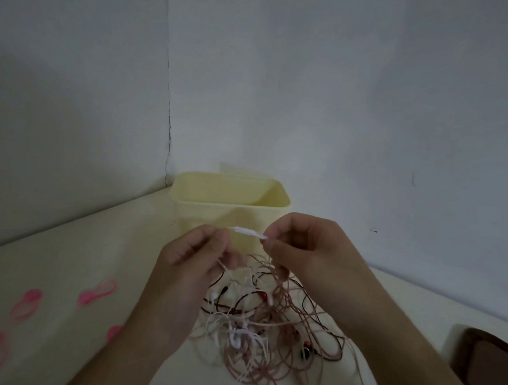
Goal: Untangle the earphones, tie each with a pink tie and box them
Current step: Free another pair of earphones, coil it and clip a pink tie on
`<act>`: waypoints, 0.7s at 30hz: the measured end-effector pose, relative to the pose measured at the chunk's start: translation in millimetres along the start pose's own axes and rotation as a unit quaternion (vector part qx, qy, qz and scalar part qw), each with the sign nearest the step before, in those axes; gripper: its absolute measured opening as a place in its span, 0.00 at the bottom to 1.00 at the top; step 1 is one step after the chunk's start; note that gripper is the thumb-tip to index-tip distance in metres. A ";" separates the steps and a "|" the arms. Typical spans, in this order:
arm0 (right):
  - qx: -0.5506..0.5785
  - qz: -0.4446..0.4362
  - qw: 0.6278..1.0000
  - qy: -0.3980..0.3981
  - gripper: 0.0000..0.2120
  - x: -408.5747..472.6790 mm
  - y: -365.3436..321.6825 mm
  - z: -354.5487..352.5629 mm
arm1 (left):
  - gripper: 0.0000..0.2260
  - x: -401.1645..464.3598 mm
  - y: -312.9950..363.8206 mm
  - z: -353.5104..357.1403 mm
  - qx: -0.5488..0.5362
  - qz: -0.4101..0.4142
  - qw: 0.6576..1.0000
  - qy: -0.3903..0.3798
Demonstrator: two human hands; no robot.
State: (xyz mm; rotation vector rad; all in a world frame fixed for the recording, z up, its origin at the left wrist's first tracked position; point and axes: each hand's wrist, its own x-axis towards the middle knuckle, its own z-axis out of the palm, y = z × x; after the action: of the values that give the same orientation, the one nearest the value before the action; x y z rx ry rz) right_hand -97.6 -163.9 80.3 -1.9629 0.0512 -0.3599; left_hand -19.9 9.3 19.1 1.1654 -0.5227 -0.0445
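A tangle of earphone cords (267, 335), pinkish, white and dark, lies on the pale table below my hands. My left hand (185, 265) and my right hand (308, 253) are raised over it, each pinching one end of a short white piece of earphone cord (249, 232) stretched between them. More cords hang from both hands into the heap. A pale yellow open box (231, 208) stands upright just behind my hands. Several pink ties (97, 293) lie scattered on the table to the left.
The table meets grey walls in a corner behind the box. A dark brown flat object (487, 365) lies at the right edge of the table.
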 end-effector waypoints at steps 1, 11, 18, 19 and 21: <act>-0.040 -0.007 0.999 -0.002 0.07 0.5 1.2 -1.9 | 0.14 1.7 1.1 -1.2 -0.058 -0.005 0.998 0.007; -0.131 -0.028 0.970 0.201 0.15 0.1 -2.5 -7.1 | 0.17 1.3 -3.7 -9.1 0.051 -0.009 0.998 -0.021; 0.262 0.060 0.956 0.119 0.21 0.4 -11.8 -13.7 | 0.20 2.9 -0.7 -6.5 -0.003 0.012 1.000 0.014; 0.239 0.054 0.962 0.123 0.22 0.1 -12.2 -13.8 | 0.19 3.0 0.0 -5.9 -0.009 0.011 1.000 0.026; 0.087 0.017 0.983 0.161 0.25 0.6 -10.3 -16.3 | 0.19 5.1 0.1 -6.5 -0.017 0.016 0.998 0.056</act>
State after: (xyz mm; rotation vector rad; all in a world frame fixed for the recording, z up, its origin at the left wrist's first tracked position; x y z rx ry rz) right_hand -102.8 -174.3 95.7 -1.7131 0.2528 -0.6363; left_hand -12.7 13.4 19.2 1.1198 -0.4392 0.0393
